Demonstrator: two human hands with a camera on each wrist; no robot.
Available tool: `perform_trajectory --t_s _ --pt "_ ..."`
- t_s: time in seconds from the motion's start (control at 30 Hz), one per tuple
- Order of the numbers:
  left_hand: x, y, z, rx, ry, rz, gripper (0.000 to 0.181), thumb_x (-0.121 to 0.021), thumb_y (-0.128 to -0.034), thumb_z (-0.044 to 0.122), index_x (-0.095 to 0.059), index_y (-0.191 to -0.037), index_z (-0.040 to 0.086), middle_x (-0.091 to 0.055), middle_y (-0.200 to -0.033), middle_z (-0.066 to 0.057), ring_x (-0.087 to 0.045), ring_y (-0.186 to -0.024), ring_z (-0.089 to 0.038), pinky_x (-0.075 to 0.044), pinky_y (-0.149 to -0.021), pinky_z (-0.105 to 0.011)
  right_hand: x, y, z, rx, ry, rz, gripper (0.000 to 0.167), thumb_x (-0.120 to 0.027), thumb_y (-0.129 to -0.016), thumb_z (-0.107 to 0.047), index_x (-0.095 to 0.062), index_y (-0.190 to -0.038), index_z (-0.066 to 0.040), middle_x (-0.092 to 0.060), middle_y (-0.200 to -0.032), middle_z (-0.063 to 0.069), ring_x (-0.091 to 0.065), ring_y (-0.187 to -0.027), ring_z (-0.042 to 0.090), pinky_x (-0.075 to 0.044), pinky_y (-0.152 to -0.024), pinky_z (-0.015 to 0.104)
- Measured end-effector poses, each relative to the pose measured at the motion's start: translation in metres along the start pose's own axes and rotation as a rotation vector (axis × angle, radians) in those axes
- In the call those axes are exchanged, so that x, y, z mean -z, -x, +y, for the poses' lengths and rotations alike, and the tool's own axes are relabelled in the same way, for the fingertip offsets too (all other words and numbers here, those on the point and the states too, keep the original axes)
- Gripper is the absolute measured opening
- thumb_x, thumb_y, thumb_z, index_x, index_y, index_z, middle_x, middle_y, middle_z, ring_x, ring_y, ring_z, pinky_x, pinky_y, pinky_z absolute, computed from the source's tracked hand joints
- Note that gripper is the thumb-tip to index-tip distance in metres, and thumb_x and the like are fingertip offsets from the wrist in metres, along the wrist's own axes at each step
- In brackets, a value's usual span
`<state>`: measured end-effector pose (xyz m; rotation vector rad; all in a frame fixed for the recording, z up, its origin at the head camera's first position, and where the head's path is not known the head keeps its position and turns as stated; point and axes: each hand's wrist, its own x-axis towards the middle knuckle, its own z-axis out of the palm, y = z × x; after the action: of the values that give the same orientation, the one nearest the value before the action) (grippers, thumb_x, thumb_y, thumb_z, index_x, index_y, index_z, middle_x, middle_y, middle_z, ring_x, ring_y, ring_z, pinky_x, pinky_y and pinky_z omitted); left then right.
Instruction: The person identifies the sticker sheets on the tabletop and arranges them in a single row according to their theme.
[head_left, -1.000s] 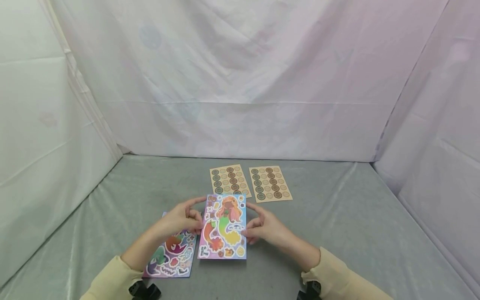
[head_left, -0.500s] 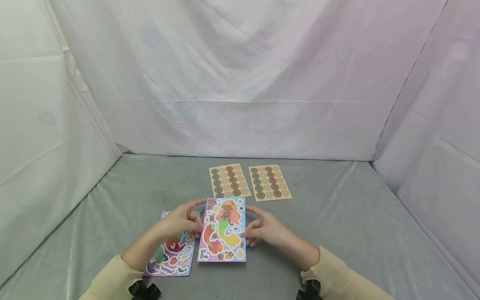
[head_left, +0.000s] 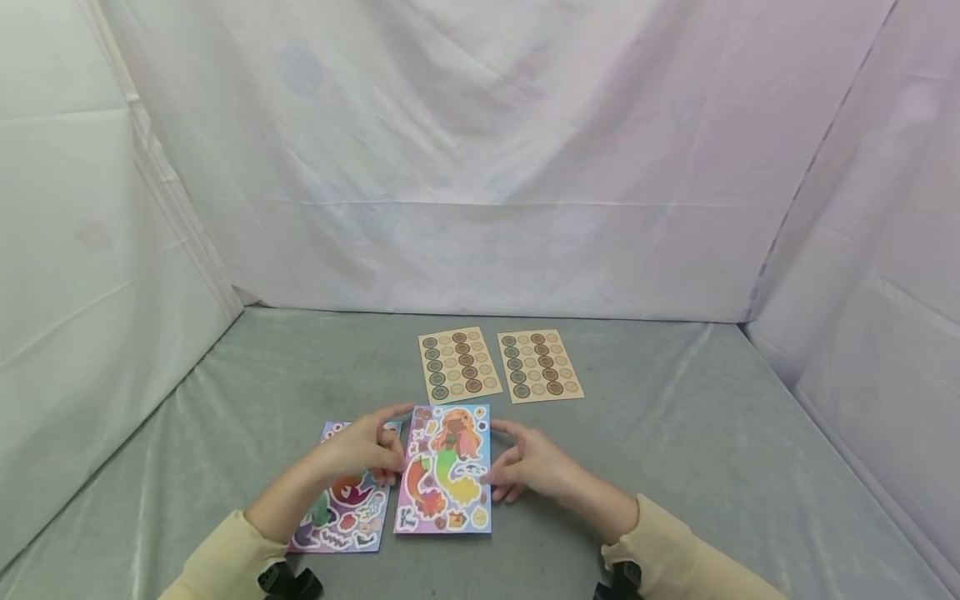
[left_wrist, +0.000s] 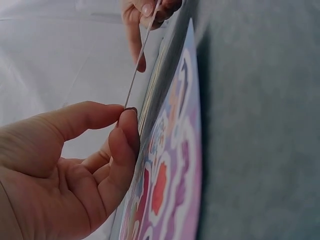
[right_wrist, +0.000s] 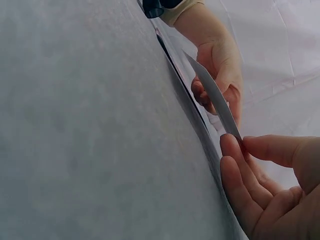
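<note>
The mermaid sheet, a colourful sticker page, was at the lower centre of the frame, and whatever lettering its small stickers bore was too small to read. The same went for the marks in the printed circles on two tan sheets, the left one and the right one, lying side by side just above the centre sheet. Compared with a second ago, the mermaid sheet sat lower in the frame: its top edge had covered the bottom of the left tan sheet, and now that sheet's lowest row of circles showed. The tan sheets and the second sticker sheet, at the lower left and partly hidden by the left hand, lay as before. Both hands grasped the mermaid sheet, the left hand pinching its left edge and the right hand its right edge, each between thumb and fingers. The wrist views showed it nearly edge-on, raised off the grey tabletop, with the second sticker sheet flat beneath the left hand.
</note>
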<state>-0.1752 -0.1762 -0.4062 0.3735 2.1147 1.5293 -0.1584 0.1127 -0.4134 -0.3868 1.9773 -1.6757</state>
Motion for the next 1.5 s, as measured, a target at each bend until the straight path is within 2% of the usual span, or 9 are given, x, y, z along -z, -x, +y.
perform_trajectory --t_s 0.77,1.03,1.5 --pt "-0.0016 0.0014 -0.0009 0.029 -0.033 -0.028 0.089 -0.067 -0.0787 -0.007 -0.014 -0.15 -0.003 -0.064 -0.071 -0.014 -0.062 -0.057 -0.024 -0.054 -0.052 -0.034 -0.007 0.001 0.0047 -0.036 0.042 0.0 0.096 -0.075 -0.077 0.0 -0.013 -0.15 0.005 -0.069 -0.074 0.016 -0.065 -0.055 0.025 -0.051 -0.043 0.03" --pt "-0.001 0.0018 -0.0011 0.038 -0.053 -0.038 0.087 -0.067 -0.0796 -0.007 -0.015 -0.15 -0.003 -0.064 -0.07 -0.014 -0.062 -0.056 -0.023 -0.053 -0.051 -0.032 -0.0066 -0.0001 0.0068 -0.048 0.051 -0.014 0.095 -0.073 -0.077 0.002 -0.011 -0.15 0.005 -0.069 -0.074 0.016 -0.065 -0.056 0.024 -0.051 -0.043 0.029" --pt "-0.0022 0.002 -0.003 0.048 -0.09 -0.011 0.085 -0.069 -0.0783 -0.006 -0.022 -0.149 -0.002 -0.062 -0.069 -0.014 -0.061 -0.055 -0.023 -0.054 -0.052 -0.035 -0.0056 0.001 0.0053 -0.082 0.067 -0.033 0.096 -0.072 -0.076 0.005 -0.011 -0.15 0.005 -0.069 -0.075 0.016 -0.065 -0.055 0.023 -0.05 -0.042 0.027"
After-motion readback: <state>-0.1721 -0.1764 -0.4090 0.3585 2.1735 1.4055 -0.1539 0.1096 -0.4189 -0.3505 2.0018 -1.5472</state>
